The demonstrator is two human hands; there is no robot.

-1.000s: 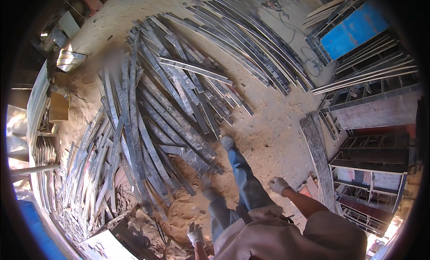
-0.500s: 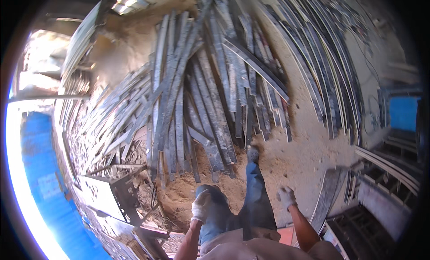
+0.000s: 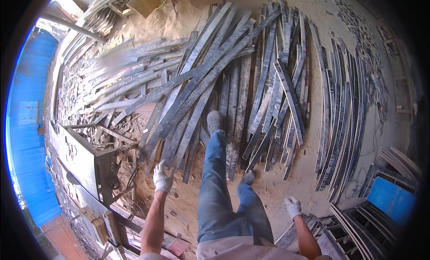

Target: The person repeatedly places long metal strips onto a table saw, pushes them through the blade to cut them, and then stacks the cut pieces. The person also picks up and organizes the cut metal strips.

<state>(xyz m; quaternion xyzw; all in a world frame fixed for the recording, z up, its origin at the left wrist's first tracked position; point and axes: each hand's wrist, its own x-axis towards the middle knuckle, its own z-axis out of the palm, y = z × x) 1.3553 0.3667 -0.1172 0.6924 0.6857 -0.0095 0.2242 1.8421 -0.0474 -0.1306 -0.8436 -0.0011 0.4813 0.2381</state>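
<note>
L hand [image 3: 163,177], gloved, fingers spread, nothing in it; R hand [image 3: 293,207], gloved, looks half-curled, can't tell if closed. Both held wide, prob. for balance w/ one shoe [image 3: 215,121] over the dark planks [image 3: 197,96], upper ctr of frame. These cross, prob. loosely piled; plank row [image 3: 340,121], frame right, near-parallel, prob. for tidiness.

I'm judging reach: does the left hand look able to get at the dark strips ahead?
Probably yes: the gloved left hand appears empty, and nothing visible stands between it and the dark strips on the ground ahead, though bending may be needed.
</note>
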